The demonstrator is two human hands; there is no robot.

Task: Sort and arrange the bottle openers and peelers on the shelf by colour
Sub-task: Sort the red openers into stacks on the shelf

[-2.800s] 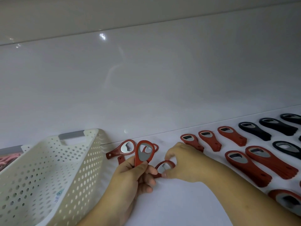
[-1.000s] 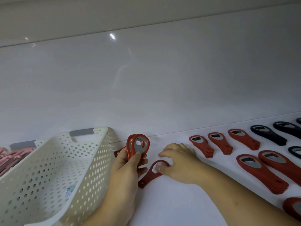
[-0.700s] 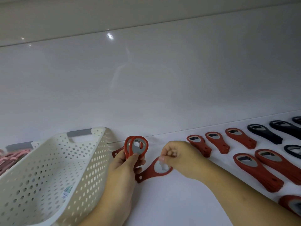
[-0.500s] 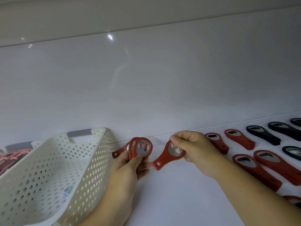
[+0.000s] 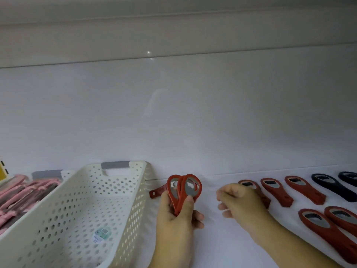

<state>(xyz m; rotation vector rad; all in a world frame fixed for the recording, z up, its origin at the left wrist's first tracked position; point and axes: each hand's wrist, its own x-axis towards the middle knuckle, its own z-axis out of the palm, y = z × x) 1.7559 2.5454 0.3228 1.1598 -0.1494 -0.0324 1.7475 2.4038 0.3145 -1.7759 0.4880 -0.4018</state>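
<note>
My left hand grips a small stack of red round-headed bottle openers, heads up, thumb pressed on the front one. Behind that hand another red round-headed opener lies on the white shelf, only its handle end showing. My right hand hovers just right of the stack with fingers loosely curled and nothing in it. To the right, red flat openers lie in a back row, followed by black flat openers. More red flat openers form a front row.
An empty white perforated basket with a grey handle stands left of my hands. Further left, a second basket holds pink peelers. A yellow object shows at the left edge. The shelf's white back wall is close behind.
My right hand lifted a red round-headed opener off the shelf and passed it to the stack in my left hand. It has now let go and drawn back to the right.
</note>
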